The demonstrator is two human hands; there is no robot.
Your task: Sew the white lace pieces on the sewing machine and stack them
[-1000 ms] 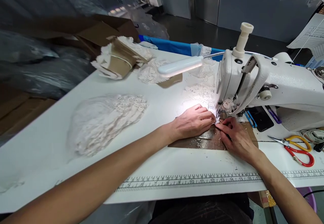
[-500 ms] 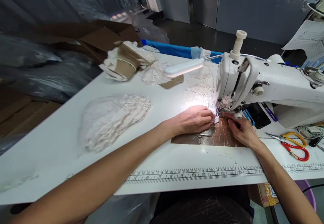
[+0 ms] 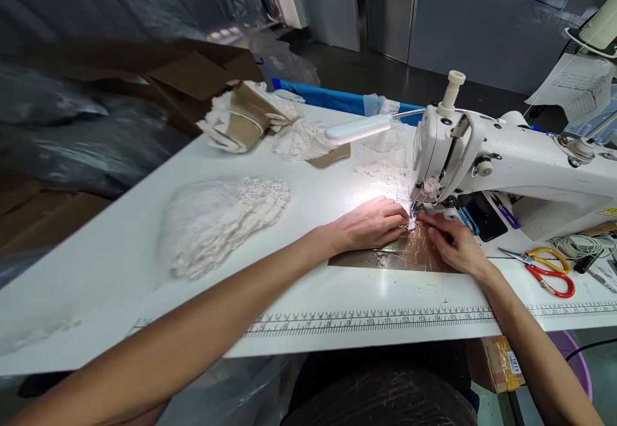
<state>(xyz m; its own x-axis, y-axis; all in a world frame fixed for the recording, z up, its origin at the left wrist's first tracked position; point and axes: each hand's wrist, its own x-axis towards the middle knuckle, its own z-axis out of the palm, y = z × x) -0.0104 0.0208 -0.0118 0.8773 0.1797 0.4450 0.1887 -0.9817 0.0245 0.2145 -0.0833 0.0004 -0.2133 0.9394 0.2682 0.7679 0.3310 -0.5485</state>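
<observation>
My left hand (image 3: 371, 225) lies fingers-down on a small white lace piece (image 3: 409, 215) at the needle of the white sewing machine (image 3: 511, 162). Its fingers are pressed together on the lace. My right hand (image 3: 456, 246) rests on the brown taped patch (image 3: 385, 259) just right of the needle, fingertips pinching the same lace from the other side. A lamp (image 3: 357, 128) lights the spot brightly. The needle area itself is partly hidden by my fingers.
A heap of white lace pieces (image 3: 222, 220) lies at the left of the table (image 3: 120, 284). Lace wound on cardboard (image 3: 243, 117) sits at the back. Red and yellow scissors (image 3: 544, 268) lie at the right, blue snips (image 3: 466, 219) near the machine. A printed ruler (image 3: 376, 320) runs along the front edge.
My right hand has slid up from the brown patch to the needle. My left hand has stayed on the lace. The view has shifted slightly.
</observation>
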